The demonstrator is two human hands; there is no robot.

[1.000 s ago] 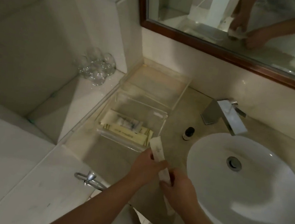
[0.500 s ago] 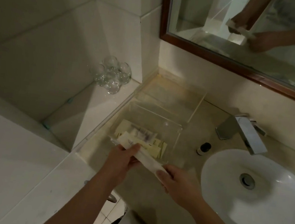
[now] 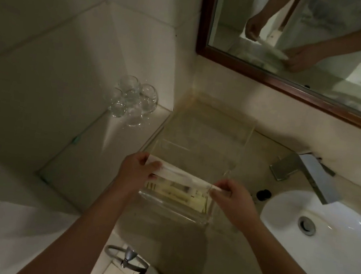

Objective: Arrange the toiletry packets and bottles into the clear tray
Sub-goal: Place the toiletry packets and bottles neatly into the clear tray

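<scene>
A clear tray [image 3: 202, 137] sits on the beige counter in the corner below the mirror. A few pale yellow packets [image 3: 175, 193] lie flat in its near end. I hold a long white packet [image 3: 183, 176] level across the tray's near part, just above those packets. My left hand [image 3: 135, 172] pinches its left end and my right hand [image 3: 233, 198] pinches its right end. A small dark-capped bottle [image 3: 263, 194] stands on the counter just right of the tray, beside my right hand.
A white basin [image 3: 321, 240] with a chrome faucet [image 3: 307, 173] lies to the right. Several upturned glasses [image 3: 131, 101] stand on the left ledge. A framed mirror [image 3: 300, 37] hangs above. A chrome ring holder [image 3: 126, 257] juts out below the counter edge.
Both hands have carried the white packet forward and turned it from upright to level over the tray's near end. The camera has moved closer over the tray.
</scene>
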